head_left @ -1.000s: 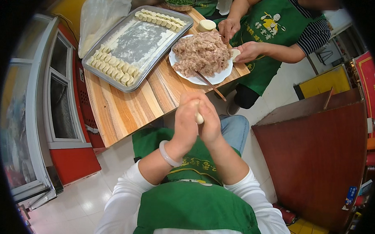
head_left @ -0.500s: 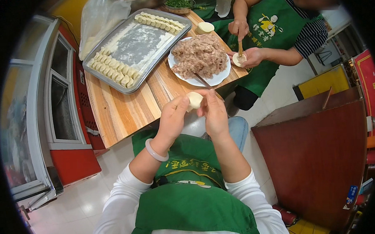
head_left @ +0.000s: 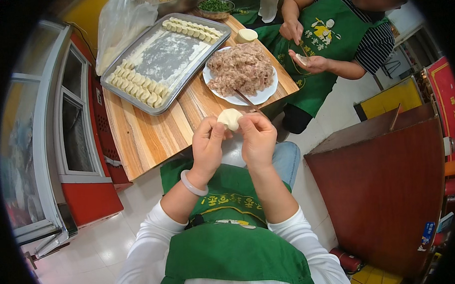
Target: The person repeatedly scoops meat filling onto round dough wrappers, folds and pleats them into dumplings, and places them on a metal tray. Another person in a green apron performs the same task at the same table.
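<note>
Between my two hands is a pale dumpling, its dough folded over, just in front of the table edge. The fingers and thumb of my left hand close on its left side. My right hand pinches its right side. Beyond them stands a white plate heaped with raw minced meat, a brown stick jutting from it toward me. To the left a metal tray, dusted with flour, holds rows of finished dumplings near its front and more at its far end.
Across the table corner a co-worker in a green apron holds a wrapper and a thin stick. A stack of wrappers and a bowl of chopped greens sit on the wooden table. A dark red cabinet stands at right.
My right hand has come in to pinch the dumpling's right side, and the dough now looks more folded. The co-worker's stick has lifted off the wrapper, which is now tilted.
</note>
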The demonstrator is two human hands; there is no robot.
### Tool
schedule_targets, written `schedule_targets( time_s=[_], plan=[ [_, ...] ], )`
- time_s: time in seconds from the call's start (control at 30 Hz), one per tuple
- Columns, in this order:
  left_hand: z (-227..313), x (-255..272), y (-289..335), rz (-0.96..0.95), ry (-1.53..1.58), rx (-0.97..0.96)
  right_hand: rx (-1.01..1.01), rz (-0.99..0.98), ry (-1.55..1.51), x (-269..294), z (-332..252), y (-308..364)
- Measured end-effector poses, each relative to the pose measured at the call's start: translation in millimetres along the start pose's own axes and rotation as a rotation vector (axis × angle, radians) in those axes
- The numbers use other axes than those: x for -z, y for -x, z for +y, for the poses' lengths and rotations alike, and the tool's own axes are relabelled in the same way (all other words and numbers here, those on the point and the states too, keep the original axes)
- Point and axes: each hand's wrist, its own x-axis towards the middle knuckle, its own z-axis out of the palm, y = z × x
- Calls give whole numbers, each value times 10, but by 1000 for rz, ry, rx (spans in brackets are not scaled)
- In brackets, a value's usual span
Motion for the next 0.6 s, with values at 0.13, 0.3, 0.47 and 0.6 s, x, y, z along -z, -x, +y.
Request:
schedule_targets(
  time_s=[0.13, 0.3, 0.47, 0.6],
  plan=[
    [11, -72, -16, -2, 201, -3, 53, 69, -104, -59, 35, 39],
    [37, 98, -129, -179, -6, -57, -127, 42, -25, -80, -171, 31],
    [351, 144, -262, -240, -14, 324, -87, -72, 209, 18, -217, 58],
    [413, 132, -251, -202, -113, 364, -135, -88, 270, 37, -237, 42]
  ],
)
